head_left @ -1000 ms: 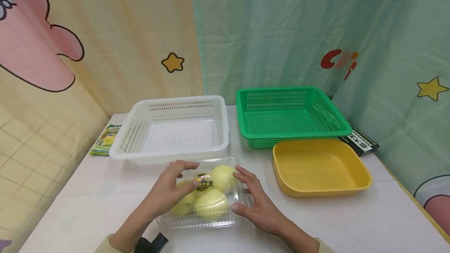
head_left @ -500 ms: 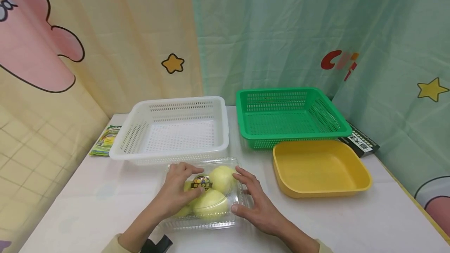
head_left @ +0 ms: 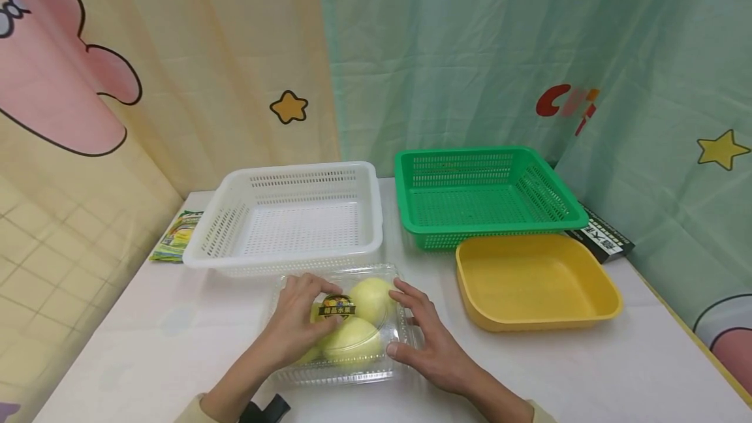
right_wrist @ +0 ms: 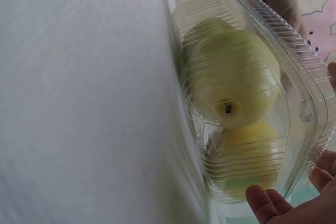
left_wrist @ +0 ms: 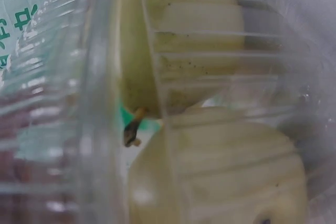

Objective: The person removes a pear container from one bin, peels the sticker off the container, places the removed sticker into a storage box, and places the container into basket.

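Observation:
A clear plastic clamshell box with a dark sticker on its lid lies at the near middle of the table. Several pale yellow-green pears show through it; one with a dark stem fills part of the left wrist view. My left hand lies over the left part of the lid, thumb and index fingertips beside the sticker. My right hand holds the box's right side, thumb at the near edge and fingers at the far corner. In the right wrist view, its fingertips reach the lower side wall.
Behind the box stand a white basket and a green basket. A yellow basin is to the right, partly before the green one. A colourful packet lies far left, a black box far right.
My left hand has moved slightly right over the lid, and the sticker has shifted a little left and come into fuller view. The right hand has stayed at the box's side.

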Action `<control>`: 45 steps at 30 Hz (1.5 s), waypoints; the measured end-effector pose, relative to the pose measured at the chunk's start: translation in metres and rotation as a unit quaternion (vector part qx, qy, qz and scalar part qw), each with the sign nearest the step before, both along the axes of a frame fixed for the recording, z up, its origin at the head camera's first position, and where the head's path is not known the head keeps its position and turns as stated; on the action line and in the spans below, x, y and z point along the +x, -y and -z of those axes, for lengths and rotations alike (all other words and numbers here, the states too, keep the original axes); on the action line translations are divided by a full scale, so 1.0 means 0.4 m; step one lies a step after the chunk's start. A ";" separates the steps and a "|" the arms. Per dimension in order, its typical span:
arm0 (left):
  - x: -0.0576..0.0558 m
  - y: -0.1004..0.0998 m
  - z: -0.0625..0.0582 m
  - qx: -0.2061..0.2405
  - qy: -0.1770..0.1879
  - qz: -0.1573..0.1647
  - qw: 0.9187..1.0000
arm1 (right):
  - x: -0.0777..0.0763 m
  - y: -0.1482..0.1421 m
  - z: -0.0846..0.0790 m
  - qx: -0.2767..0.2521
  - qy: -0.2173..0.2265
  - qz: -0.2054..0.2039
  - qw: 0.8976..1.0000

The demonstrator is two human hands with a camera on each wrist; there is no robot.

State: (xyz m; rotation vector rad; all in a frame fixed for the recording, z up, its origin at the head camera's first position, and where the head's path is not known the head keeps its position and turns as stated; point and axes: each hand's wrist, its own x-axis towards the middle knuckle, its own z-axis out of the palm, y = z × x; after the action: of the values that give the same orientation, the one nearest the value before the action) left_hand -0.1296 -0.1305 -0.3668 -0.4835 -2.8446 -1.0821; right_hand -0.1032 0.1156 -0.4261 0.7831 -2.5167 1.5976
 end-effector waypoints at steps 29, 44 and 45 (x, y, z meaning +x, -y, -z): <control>-0.001 0.005 -0.012 0.031 0.053 -0.006 0.998 | -0.002 0.002 0.003 -0.001 -0.008 -0.001 1.000; 0.005 0.007 -0.007 0.024 0.047 0.004 0.999 | -0.003 0.000 0.004 0.000 -0.020 -0.002 1.000; 0.006 0.007 -0.009 0.028 0.054 -0.001 0.998 | -0.003 -0.001 0.005 0.001 -0.022 -0.003 1.000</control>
State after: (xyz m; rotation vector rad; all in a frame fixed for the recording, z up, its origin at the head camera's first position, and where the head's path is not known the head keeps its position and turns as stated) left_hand -0.1274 -0.1332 -0.3630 -0.4317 -2.8956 -1.2198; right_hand -0.1044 0.1158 -0.4279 0.8158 -2.4881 1.5632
